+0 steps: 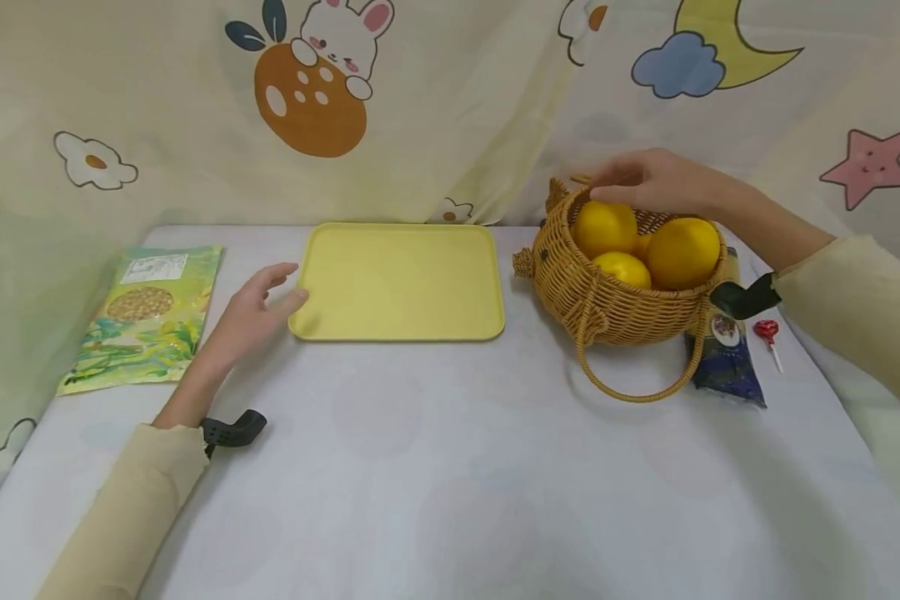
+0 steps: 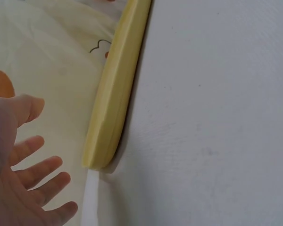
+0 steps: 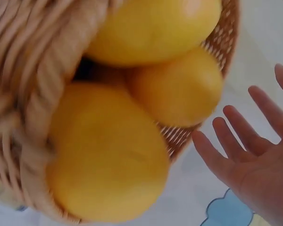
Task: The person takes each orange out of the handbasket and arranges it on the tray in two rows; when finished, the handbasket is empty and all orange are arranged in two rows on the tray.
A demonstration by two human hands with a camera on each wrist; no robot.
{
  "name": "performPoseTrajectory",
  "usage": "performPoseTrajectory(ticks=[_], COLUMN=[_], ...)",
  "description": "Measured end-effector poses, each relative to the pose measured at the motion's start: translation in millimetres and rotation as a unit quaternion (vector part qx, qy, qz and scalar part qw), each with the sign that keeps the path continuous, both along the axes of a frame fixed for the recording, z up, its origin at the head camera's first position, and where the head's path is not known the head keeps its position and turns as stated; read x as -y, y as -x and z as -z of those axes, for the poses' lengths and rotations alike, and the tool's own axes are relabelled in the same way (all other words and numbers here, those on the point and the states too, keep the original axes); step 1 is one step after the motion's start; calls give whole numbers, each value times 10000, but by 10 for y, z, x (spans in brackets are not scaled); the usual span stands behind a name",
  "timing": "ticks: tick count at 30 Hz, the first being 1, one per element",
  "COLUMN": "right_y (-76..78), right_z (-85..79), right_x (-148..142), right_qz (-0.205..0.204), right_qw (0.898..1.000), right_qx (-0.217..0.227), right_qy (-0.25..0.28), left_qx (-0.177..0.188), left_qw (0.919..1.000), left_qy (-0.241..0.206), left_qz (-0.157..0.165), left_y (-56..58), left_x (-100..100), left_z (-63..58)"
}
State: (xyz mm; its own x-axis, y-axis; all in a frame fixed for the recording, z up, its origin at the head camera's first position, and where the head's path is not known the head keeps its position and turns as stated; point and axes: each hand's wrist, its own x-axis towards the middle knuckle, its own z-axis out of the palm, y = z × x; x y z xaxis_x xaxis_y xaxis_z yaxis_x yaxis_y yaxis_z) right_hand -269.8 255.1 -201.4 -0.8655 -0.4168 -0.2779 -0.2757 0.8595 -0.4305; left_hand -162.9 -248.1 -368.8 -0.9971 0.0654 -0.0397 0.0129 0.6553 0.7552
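The right hand point(image 1: 660, 179), fingers spread, hangs over the wicker basket point(image 1: 607, 312), with yellow fruits point(image 1: 682, 254) just beneath it, while the yellow tray point(image 1: 397, 283) lies just beside the left hand point(image 1: 258, 304), its fingers loosely extended.

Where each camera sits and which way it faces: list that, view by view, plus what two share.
Head: worn on the person's head, facing forward and down over the table; left grip, right grip and both sleeves show.
Left wrist: on that wrist, facing the yellow tray edge-on; the left grip shows at left.
Right wrist: on that wrist, facing into the wicker basket of yellow fruit; the right grip shows at right.
Shared: head and right wrist both show the basket.
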Motion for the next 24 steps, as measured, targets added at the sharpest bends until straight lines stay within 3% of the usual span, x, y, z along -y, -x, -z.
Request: performPoseTrajectory(ticks=[8, 17, 24], right_y=[134, 198, 259], right_z=[32, 68, 85], right_x=[-88, -67, -109], right_qz=[-24, -172, -197], right_qw=[9986, 9917, 9834], right_qx=[474, 1180, 1764], right_qy=[-236, -475, -374], left_qx=[19, -18, 387], left_qw=[9997, 9987, 9972], left_qy=[95, 257, 631], left_qz=[-222, -441, -119], left_y=[95, 98, 121], left_x=[-44, -94, -85], left_z=[114, 172, 221])
